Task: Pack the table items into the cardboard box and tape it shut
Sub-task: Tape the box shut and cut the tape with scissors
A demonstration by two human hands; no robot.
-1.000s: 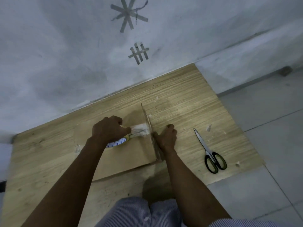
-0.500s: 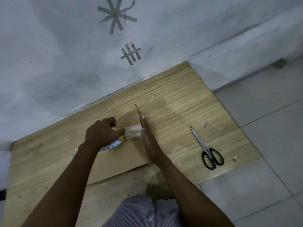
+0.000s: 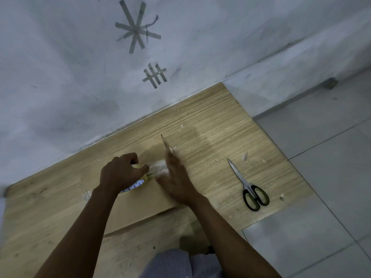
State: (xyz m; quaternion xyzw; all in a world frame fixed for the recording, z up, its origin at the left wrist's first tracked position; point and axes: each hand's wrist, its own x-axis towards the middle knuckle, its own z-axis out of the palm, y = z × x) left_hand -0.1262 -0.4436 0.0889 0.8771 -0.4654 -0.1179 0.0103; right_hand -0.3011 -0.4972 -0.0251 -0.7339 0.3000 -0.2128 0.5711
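Note:
A flat brown cardboard box (image 3: 140,205) lies on the wooden table (image 3: 210,133), with one flap (image 3: 165,143) standing up along its right edge. My left hand (image 3: 120,173) is closed around a roll of clear tape (image 3: 136,184) resting on the cardboard. A strip of tape (image 3: 158,166) runs from the roll to the right, toward the flap. My right hand (image 3: 176,179), blurred, lies flat with fingers extended over the strip's end at the flap's base.
Black-handled scissors (image 3: 247,187) lie on the table right of the box. Small scraps of tape dot the tabletop. A grey wall with taped marks (image 3: 138,33) rises behind the table. Tiled floor (image 3: 321,177) lies past the table's right edge.
My right hand has gone from gripping the flap's base to lying flat and sliding along the tape. The camera view shifted a little. My left hand has kept the roll.

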